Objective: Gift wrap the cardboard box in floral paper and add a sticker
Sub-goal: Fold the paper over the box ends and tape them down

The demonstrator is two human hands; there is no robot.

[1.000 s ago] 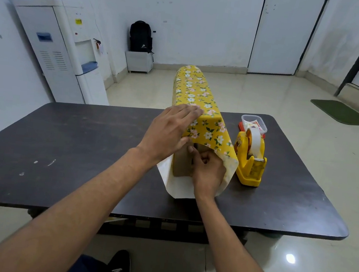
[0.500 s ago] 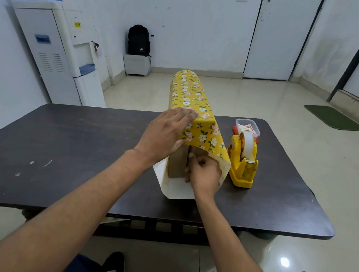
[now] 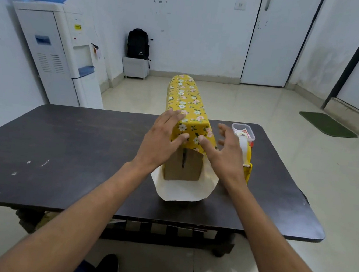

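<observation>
box (image 3: pixel 191 170) is set in the middle of the bench (image 3: pixel 62 145), near end left bare | paper (image 3: pixel 188 101) is draped over the box, white side spread out under the near end | left grip (image 3: pixel 160 140) is laid flat on the paper's left top edge, fingers straight | right grip (image 3: pixel 227 156) is held open, fingers spread, thumb touching the paper | tape stand (image 3: pixel 249 154) and tub (image 3: pixel 244 130) are seen just right of the box
</observation>
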